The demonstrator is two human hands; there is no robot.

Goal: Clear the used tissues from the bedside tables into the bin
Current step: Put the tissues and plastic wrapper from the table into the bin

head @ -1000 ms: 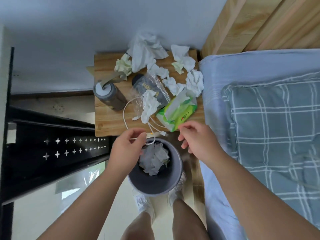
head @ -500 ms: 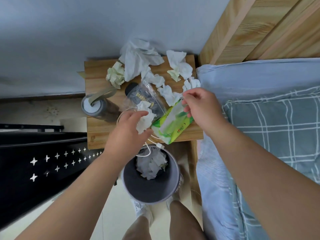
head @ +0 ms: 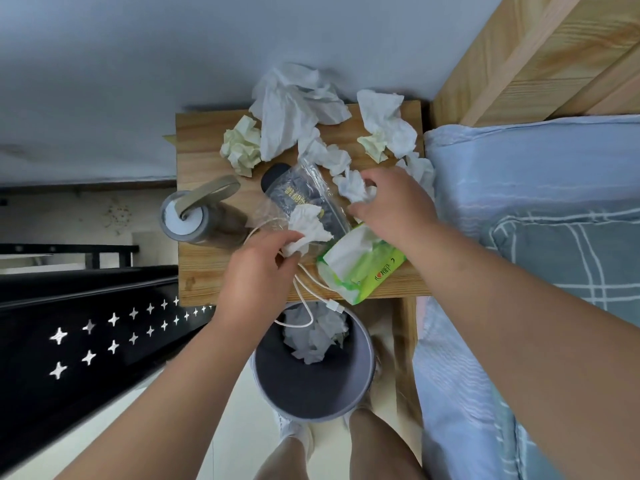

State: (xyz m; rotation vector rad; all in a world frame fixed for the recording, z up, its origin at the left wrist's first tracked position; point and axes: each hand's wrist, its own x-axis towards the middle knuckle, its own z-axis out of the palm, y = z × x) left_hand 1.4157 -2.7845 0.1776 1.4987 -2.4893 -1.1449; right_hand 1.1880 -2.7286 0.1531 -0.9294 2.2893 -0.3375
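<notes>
A: Tabletop (head: 194,271) contents?
B: Crumpled tissues (head: 287,126), green tissue pack (head: 360,268), grey flask (head: 197,225), white cable (head: 304,306). Left hand (head: 256,275) pinches one white tissue (head: 306,223); right hand (head: 394,202) grips a second tissue (head: 351,185).
A: Below?
B: Grey bin (head: 304,393) at the front edge, discarded tissues (head: 315,337) inside.

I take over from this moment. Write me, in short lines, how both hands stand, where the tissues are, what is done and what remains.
Left hand: pinches the front tissue, close to the white cable.
Right hand: fingers curled on the middle tissue.
Done: some tissues lie in the bin.
To do: drop both, then clear the back tissues from the bedside table.
</notes>
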